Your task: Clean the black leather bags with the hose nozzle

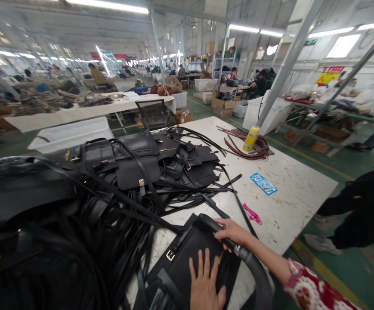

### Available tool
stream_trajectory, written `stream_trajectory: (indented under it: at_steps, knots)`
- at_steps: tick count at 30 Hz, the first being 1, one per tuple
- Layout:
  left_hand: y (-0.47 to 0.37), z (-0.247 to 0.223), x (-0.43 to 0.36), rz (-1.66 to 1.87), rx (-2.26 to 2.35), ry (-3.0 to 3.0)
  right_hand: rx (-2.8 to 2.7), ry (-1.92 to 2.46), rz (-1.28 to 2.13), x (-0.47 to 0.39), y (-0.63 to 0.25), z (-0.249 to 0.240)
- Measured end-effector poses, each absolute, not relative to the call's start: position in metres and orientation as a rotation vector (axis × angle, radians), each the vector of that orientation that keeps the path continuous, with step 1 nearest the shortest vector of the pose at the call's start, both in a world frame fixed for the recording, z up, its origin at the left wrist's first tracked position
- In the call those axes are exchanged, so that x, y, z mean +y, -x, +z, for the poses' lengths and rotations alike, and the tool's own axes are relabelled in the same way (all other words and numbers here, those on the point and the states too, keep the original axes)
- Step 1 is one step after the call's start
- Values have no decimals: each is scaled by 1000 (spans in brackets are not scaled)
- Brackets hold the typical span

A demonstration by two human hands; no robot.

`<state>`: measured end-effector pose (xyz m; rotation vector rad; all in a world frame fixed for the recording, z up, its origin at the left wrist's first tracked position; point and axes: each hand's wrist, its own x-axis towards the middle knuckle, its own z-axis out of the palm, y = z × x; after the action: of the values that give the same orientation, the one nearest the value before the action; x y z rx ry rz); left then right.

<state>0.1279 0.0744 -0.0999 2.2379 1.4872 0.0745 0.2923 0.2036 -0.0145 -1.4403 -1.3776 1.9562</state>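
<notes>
In the head view my left hand (205,282) lies flat with spread fingers on a black leather bag piece (187,247), which has a gold buckle (170,255) at its left side. My right hand (233,234) is wrapped round a black tool with a thick hose (253,267), its dark head resting at the top of the piece. Left of both hands, a large heap of black bags (137,168) with long straps and gold clasps covers the table.
On the white table (290,189) are a yellow bottle (251,138), coiled brown straps (259,150), a blue packet (263,184) and a pink object (252,213). A person in dark trousers (361,206) stands at the right. Behind are a white bin (73,133) and a chair (154,113).
</notes>
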Motion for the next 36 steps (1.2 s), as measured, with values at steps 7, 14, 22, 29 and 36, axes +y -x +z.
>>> stream_trajectory:
  at_steps: [7, 14, 22, 29, 36]
  knots:
    - [-124, -92, 74, 135, 1417, -2158, -1401, 1485, 1894, 226, -269, -11]
    - [-121, -88, 75, 149, 1359, -2099, -1495, 1502, 2007, 208, -273, 3]
    - [-119, -89, 73, 192, 1339, -2082, -1537, 1555, 2066, 216, -252, 9]
    - [-117, -86, 70, 247, 1347, -2072, -1525, 1574, 1856, 224, -237, 2]
    - [-120, -70, 64, 267, 1373, -2053, -1561, 1568, 1901, 204, -248, 0]
